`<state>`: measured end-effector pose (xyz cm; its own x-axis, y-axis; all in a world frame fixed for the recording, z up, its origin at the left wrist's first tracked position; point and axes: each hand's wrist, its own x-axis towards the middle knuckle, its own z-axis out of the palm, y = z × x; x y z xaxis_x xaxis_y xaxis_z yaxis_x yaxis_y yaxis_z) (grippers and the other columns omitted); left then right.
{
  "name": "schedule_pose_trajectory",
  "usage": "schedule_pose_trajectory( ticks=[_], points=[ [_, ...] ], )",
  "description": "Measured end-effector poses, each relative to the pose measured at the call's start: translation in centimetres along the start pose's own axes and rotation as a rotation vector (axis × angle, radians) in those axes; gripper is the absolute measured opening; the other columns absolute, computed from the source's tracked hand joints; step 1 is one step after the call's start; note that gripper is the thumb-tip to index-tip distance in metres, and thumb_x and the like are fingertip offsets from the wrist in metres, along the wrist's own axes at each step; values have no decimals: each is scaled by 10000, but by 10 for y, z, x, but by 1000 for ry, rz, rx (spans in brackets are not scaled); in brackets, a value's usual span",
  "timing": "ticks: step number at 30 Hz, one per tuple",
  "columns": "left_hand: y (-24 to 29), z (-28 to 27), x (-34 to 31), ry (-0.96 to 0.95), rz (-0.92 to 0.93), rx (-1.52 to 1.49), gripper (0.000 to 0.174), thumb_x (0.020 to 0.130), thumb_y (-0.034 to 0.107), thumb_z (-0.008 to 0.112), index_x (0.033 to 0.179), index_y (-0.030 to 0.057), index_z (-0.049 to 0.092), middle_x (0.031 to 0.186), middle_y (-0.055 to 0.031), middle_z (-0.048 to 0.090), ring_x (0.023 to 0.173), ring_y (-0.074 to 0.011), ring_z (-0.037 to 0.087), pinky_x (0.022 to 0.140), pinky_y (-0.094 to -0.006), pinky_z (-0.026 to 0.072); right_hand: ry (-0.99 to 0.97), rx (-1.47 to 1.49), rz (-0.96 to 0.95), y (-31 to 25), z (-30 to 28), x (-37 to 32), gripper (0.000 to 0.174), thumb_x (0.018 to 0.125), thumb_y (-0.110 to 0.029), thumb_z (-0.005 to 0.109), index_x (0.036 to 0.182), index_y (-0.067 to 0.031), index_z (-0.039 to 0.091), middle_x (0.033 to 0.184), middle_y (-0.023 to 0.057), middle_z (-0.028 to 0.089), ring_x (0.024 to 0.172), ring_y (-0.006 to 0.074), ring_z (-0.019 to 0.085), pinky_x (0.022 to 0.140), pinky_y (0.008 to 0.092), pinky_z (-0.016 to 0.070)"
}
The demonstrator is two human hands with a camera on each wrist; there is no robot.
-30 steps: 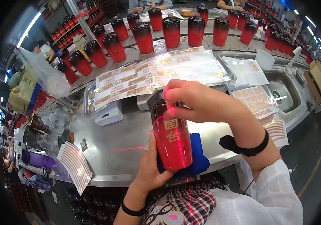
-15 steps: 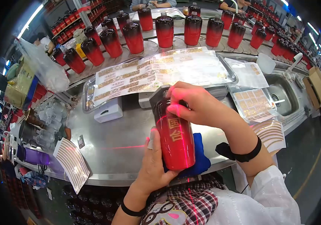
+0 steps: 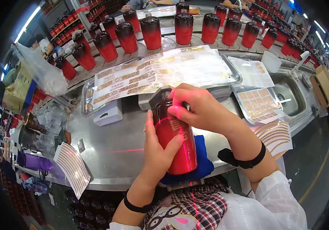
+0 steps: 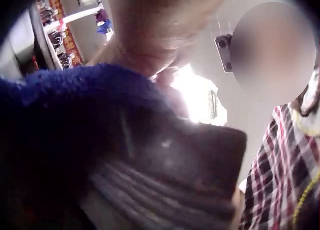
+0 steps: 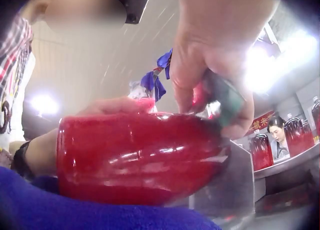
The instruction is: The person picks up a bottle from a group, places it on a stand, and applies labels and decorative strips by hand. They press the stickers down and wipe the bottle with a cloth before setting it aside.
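Note:
A glossy red bottle (image 3: 181,159) with a dark top leans, neck away, over a blue cloth (image 3: 203,157) at the bench's near edge. Gold characters (image 3: 176,125) run down its front. My left hand (image 3: 157,151) grips the left side, thumb across the front by the lower character. The right hand (image 3: 203,105) has curled fingers round the dark shoulder and neck, where red laser light falls. Behind the neck shows a grey angular support (image 3: 155,100). In the right wrist view, that hand (image 5: 215,44) holds the bottle's narrow end (image 5: 135,155). A dark ribbed block (image 4: 190,155) fills much of the left wrist view.
Beyond the bench (image 3: 114,161), red-and-black bottles (image 3: 151,33) stand on a curved conveyor. Gold-printed sheets (image 3: 164,69) cover a metal tray. A striped sticker sheet (image 3: 72,168) overhangs the left edge; another (image 3: 276,136) lies right, near a sink (image 3: 291,97).
My left hand has slid up the bottle, its thumb now across the front. The right hand stays at the neck. The conveyor's bottles have shifted left.

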<state>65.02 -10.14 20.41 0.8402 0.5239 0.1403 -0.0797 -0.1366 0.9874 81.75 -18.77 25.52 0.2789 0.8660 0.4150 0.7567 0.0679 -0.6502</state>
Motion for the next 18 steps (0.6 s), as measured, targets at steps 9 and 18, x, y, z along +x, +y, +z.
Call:
schedule_pose_trajectory(
  ticks=[9, 18],
  points=[
    [2, -1, 1, -31, -67, -306, 840, 917, 127, 618, 1507, -65, 51, 1438, -207, 359, 1275, -238, 462, 1054, -354, 405, 26, 27, 5, 5, 3, 3, 186, 848, -122, 698, 873, -2, 558, 927, 125, 585, 801, 291, 582, 713, 362, 477],
    [3, -2, 1, -51, -37, -425, 770, 1001, 270, 519, 1510, -60, 45, 1479, -192, 326, 1304, -235, 434, 1084, -358, 363, 33, 26, -6, 5, 3, 5, 190, 851, -126, 699, 843, -13, 547, 883, 123, 580, 783, 285, 576, 702, 367, 471]
  ],
)
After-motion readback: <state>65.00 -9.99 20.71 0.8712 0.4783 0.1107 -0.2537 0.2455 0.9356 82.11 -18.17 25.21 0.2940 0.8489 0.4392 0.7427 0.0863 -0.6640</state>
